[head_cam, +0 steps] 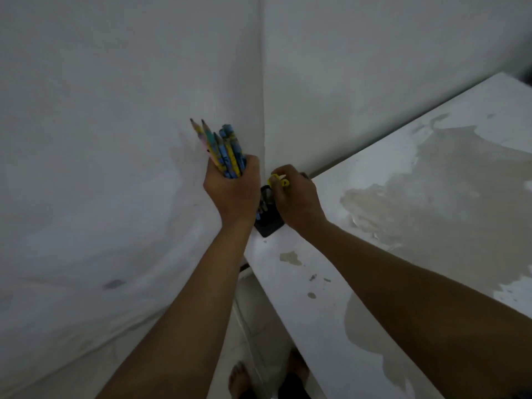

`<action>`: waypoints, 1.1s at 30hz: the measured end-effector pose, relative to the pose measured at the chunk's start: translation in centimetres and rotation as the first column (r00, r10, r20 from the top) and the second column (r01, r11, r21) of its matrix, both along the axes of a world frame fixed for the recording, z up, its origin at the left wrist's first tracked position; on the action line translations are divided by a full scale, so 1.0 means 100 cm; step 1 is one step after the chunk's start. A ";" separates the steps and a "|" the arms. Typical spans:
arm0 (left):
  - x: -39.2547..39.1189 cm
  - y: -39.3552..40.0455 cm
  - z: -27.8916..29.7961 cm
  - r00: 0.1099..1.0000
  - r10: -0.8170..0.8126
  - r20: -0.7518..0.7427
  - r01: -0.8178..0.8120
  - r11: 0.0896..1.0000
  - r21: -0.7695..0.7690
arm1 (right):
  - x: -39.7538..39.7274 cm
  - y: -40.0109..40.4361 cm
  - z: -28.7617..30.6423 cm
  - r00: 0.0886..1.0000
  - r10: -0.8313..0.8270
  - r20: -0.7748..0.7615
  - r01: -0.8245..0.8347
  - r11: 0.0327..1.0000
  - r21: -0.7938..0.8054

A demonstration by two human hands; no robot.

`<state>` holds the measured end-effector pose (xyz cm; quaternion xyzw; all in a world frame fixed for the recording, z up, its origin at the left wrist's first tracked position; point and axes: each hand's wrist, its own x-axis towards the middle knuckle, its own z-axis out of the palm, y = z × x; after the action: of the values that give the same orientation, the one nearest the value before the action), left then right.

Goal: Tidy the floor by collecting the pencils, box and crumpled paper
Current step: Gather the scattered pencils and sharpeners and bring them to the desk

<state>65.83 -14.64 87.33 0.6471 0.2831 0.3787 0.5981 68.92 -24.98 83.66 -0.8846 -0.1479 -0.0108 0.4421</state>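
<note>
Pencils (223, 152) are standing bunched in the person's left hand (231, 191), whose fingers are wrapping tightly round their lower halves while the sharpened tips are fanning out above the fist, close to the wall corner. Just to its right, the right hand (293, 197) is pinching a small yellow piece (278, 180), too blurred to name, between curled fingers. Below and between both hands a black holder (269, 223) is sitting on the white ledge (403, 211), seemingly with a few pencils in it already. To my eye the pencils are light, stiff and slick-sided, so a loose bundle could slip apart; gripping mid-shaft, as now, looks safest, keeping clear of the brittle points.
</note>
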 end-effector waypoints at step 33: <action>0.022 -0.025 -0.040 0.995 0.097 0.031 -0.096 0.995 -0.027 | -0.003 -0.025 -0.089 0.879 0.310 0.363 -0.251 0.947 -0.203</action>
<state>68.04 -17.18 83.33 0.6186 0.3091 0.4140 0.5919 68.67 -27.48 74.76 -0.8643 -0.3602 -0.1112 0.3330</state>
